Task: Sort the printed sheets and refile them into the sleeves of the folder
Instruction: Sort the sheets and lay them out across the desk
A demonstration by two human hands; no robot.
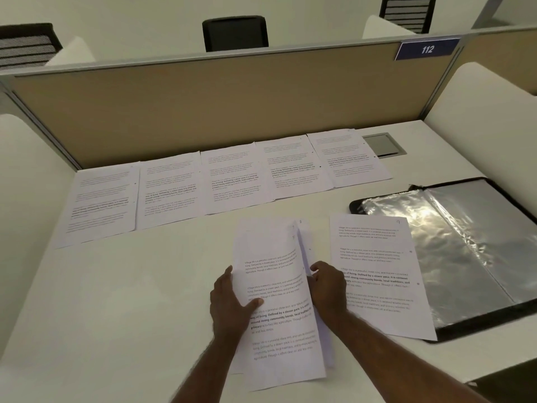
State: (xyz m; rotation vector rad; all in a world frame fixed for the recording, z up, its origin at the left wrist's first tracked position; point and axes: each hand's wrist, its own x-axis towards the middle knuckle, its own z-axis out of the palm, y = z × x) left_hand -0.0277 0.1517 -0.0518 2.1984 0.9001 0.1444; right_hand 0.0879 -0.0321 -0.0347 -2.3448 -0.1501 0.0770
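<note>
Head view, lower centre of the frame: the left hand (232, 301) grips the left edge of a small stack of sheets (279, 301), thumb curled onto the printed face. The right hand (327, 289) pinches the stack's right edge, fingers curled, apparently peeling the top sheet away.

Procedure, as judged: separate one sheet only, read its page mark at the top corner, then place it in sequence.

Count: five sheets in a row (229, 181) across the upper middle of the frame; one single sheet (377, 274) at right, overlapping the open folder (470, 242); one folder, sleeves apparently empty. The stack's sheet count cannot be determined.
</note>
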